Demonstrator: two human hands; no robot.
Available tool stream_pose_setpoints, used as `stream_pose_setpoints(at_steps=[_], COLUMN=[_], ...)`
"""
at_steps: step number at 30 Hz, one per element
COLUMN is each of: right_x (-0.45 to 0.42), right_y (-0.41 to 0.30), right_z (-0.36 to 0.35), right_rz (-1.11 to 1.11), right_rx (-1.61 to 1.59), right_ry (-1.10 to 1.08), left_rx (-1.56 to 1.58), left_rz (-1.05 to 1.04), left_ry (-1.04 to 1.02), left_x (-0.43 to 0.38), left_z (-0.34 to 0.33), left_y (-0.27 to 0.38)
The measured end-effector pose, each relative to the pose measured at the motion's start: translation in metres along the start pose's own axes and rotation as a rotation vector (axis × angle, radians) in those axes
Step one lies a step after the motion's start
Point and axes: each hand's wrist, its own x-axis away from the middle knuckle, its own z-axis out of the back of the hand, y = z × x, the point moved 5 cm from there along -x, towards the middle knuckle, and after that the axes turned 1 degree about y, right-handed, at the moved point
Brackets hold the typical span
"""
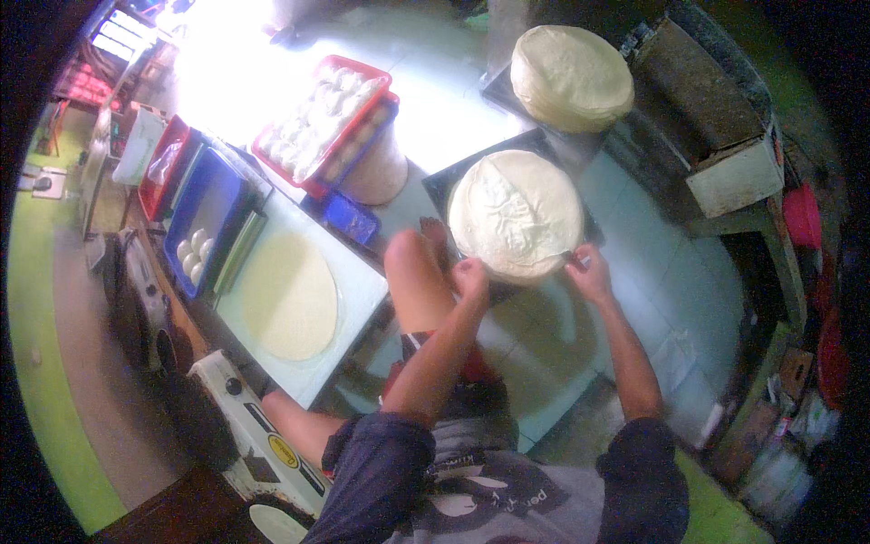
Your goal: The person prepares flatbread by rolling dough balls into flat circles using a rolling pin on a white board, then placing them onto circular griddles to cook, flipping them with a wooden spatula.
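A tall round stack of thin dough sheets (pixel 513 211) stands on a dark tray before me, its top sheet wrinkled across the middle. At the near left edge of the stack is my left hand (pixel 470 277), fingers closed on the rim of a dough sheet. My right hand (pixel 588 272) pinches the near right edge. To the left, one flat round dough sheet (pixel 291 297) lies on a pale board (pixel 363 289). Farther back stands a second dough stack (pixel 571 78).
Red tray (pixel 389 78) of dough balls rests on other trays at the back. A blue tray (pixel 224 197) with several dough balls stands at left, beside a red tray (pixel 151 197). A white appliance (pixel 262 435) is near my leg; a worn box (pixel 737 177) stands right.
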Motion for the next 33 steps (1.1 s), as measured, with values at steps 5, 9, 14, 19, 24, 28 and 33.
stream_pose_setpoints(at_steps=[5,9,14,19,24,28,33], right_x=[0.024,0.024,0.025,0.028,0.087,0.079,0.05], right_y=[0.043,0.038,0.071,0.06,0.017,0.002,0.002], right_z=[0.027,0.019,0.024,0.009,-0.035,-0.056,-0.041], right_rz=[-0.154,-0.086,-0.339,-0.253,-0.283,-0.382,-0.489], right_rx=[0.161,0.205,0.241,0.262,-0.07,0.007,0.151], right_ry=[0.043,0.1,0.079,0.07,0.345,0.186,0.252], left_rx=[-0.302,-0.699,-1.092,-0.885,-0.674,-0.517,-0.767], left_rz=[-0.142,-1.039,-0.803,-0.928,-1.009,-0.94,-0.822], left_ry=[-0.124,-0.396,-0.564,-0.547,-0.561,-0.282,-0.281], left_x=[0.047,0.07,0.072,0.074,0.083,0.03,-0.003], left_z=[-0.037,-0.045,-0.046,-0.018,0.075,0.181,0.285], left_y=[0.07,0.121,0.118,0.154,0.239,0.236,0.179])
